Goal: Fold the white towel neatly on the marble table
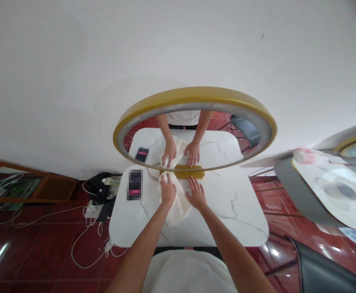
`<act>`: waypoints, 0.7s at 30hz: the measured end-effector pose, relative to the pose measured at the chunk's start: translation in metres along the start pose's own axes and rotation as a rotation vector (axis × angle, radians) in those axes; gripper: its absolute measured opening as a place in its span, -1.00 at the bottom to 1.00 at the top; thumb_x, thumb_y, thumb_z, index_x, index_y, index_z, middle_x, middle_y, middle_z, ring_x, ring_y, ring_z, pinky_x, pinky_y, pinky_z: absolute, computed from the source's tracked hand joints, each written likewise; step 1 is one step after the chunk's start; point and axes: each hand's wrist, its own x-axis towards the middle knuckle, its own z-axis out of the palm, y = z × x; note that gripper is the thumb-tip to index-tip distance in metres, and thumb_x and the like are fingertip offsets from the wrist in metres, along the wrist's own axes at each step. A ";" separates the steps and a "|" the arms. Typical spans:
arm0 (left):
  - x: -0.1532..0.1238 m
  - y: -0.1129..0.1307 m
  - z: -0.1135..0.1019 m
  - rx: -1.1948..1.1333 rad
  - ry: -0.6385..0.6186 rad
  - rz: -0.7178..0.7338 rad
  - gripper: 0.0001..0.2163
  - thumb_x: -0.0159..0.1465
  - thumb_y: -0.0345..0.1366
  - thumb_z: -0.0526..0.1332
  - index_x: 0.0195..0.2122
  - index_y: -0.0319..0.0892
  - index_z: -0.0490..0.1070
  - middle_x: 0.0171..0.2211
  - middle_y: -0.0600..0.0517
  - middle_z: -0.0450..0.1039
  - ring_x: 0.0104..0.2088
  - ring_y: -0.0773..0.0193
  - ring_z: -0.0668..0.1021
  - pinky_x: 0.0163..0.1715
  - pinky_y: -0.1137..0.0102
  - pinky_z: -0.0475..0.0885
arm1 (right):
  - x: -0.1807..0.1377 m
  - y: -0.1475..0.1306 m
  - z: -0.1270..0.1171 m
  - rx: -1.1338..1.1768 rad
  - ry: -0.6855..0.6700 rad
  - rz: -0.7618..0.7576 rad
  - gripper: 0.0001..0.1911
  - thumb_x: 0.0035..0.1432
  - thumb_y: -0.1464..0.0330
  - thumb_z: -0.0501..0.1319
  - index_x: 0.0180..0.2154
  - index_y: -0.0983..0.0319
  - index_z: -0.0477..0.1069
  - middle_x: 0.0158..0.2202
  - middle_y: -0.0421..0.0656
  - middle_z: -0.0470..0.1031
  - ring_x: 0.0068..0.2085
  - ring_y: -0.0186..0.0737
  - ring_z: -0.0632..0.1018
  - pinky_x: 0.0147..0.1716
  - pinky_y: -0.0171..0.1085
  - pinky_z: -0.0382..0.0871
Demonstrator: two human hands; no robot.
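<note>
A cream cloth lies bunched on a white marble-patterned table, right below a round gold-framed mirror on the wall. My left hand rests on the cloth's upper part with its fingers curled down onto the fabric. My right hand lies flat with fingers spread at the cloth's right edge, close to the mirror's gold base. The mirror reflects both hands and the cloth.
A phone lies at the table's left rear. Cables and a power strip trail over the red tiled floor at left. A dark chair stands at the lower right. A second table and mirror stand further right.
</note>
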 end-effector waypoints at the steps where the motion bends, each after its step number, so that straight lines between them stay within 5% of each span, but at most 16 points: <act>1: -0.002 0.002 0.000 -0.002 -0.009 -0.003 -0.47 0.24 -0.41 0.02 0.26 -0.25 0.02 0.21 -0.25 0.03 0.18 -0.02 0.23 0.14 0.17 0.17 | 0.000 0.000 0.000 -0.005 -0.002 -0.004 -0.21 0.15 0.33 -0.03 0.32 0.08 -0.39 0.36 -0.33 -0.32 0.34 -0.26 -0.21 0.24 -0.03 -0.09; 12: -0.015 0.009 0.005 -0.094 -0.119 0.063 -0.42 0.21 -0.45 0.03 0.28 -0.28 -0.05 0.24 -0.29 -0.03 0.23 -0.02 0.16 0.13 0.23 0.18 | 0.002 0.000 -0.001 -0.075 -0.044 0.003 -0.21 0.12 0.47 -0.08 0.31 0.10 -0.40 0.36 -0.34 -0.32 0.34 -0.28 -0.21 0.23 -0.04 -0.03; 18: -0.026 0.020 0.015 -0.035 -0.188 0.334 -0.42 0.16 -0.49 0.08 0.24 -0.19 0.08 0.23 -0.19 0.05 0.18 0.04 0.23 0.13 0.24 0.22 | 0.001 0.002 0.002 -0.080 -0.029 -0.009 -0.24 0.13 0.48 -0.09 0.32 0.15 -0.34 0.36 -0.29 -0.28 0.34 -0.27 -0.20 0.23 -0.05 -0.03; 21: -0.029 0.027 0.021 0.019 -0.144 0.335 -0.44 0.17 -0.51 0.06 0.23 -0.18 0.09 0.20 -0.19 0.12 0.13 0.07 0.30 0.09 0.22 0.28 | 0.002 0.002 0.002 -0.054 -0.042 -0.015 -0.26 0.13 0.49 -0.10 0.32 0.18 -0.27 0.36 -0.27 -0.27 0.34 -0.27 -0.18 0.24 -0.06 -0.05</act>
